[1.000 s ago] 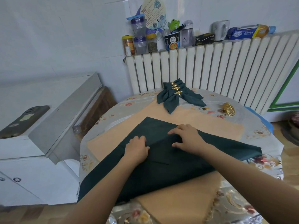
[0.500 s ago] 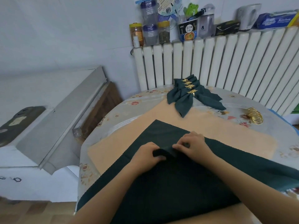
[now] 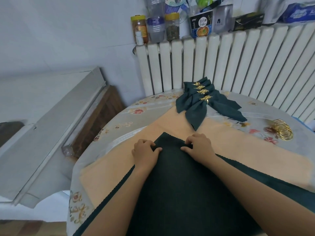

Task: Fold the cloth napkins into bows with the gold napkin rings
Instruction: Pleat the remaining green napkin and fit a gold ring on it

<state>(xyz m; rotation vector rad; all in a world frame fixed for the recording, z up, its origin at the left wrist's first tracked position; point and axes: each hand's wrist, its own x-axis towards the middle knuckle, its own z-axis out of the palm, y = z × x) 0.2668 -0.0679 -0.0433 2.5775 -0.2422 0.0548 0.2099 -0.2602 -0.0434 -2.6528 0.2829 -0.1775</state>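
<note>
A dark green cloth napkin (image 3: 179,181) lies spread on an orange mat (image 3: 230,143), one corner pointing away from me. My left hand (image 3: 144,154) pinches a fold of the napkin just left of that far corner. My right hand (image 3: 199,147) pinches the same fold on the right side. Several finished green napkin bows (image 3: 201,106) with gold leaf rings lie stacked at the far side of the table. A cluster of loose gold napkin rings (image 3: 283,132) rests at the right.
The round table (image 3: 119,126) has a floral cover. A white radiator (image 3: 221,65) stands behind it, with jars, bottles and boxes on top. A white cabinet (image 3: 42,133) sits to the left, close to the table's edge.
Both hands slid from the middle of the napkin toward its far corner and now pinch a fold there. The view has dropped lower and nearer the table.
</note>
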